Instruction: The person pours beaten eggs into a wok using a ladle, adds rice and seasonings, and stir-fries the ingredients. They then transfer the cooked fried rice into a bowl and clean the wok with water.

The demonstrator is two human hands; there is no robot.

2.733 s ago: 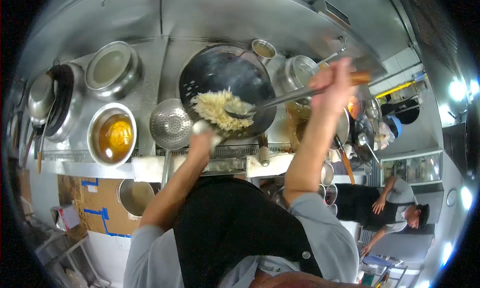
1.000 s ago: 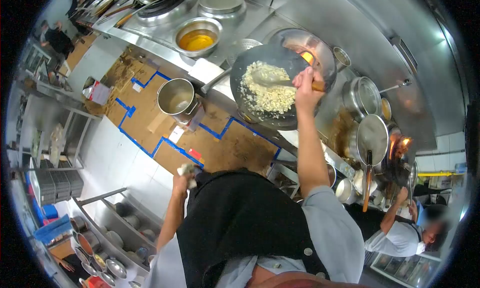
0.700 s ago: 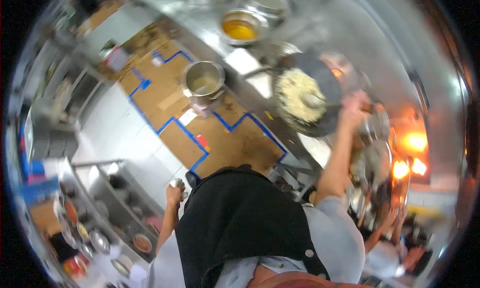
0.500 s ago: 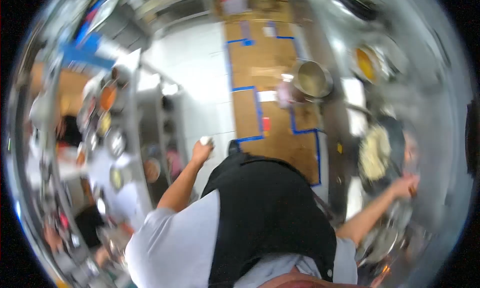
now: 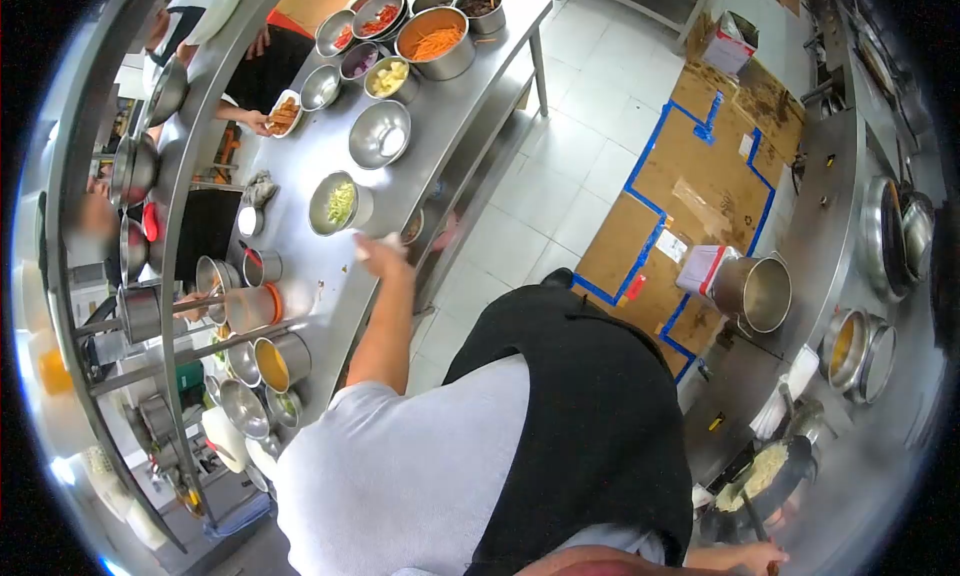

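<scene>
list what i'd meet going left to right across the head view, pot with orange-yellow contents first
Pot with orange-yellow contents → bowl of chopped greens → left hand → black apron → wok → bowl of amber liquid.

The wok (image 5: 797, 464) is black, the food (image 5: 766, 470) in it creamy yellow-white. Above the silver-grey counter (image 5: 310, 158) show orange strips (image 5: 434, 44), yellow chunks (image 5: 389, 79) and pale green pieces (image 5: 342, 204). The apron (image 5: 590, 416) is black, the shirt (image 5: 400, 476) pale grey. Brown cardboard (image 5: 685, 201) carries stepped blue tape (image 5: 705, 133); white tiles (image 5: 540, 181) bear a faint grid.
</scene>
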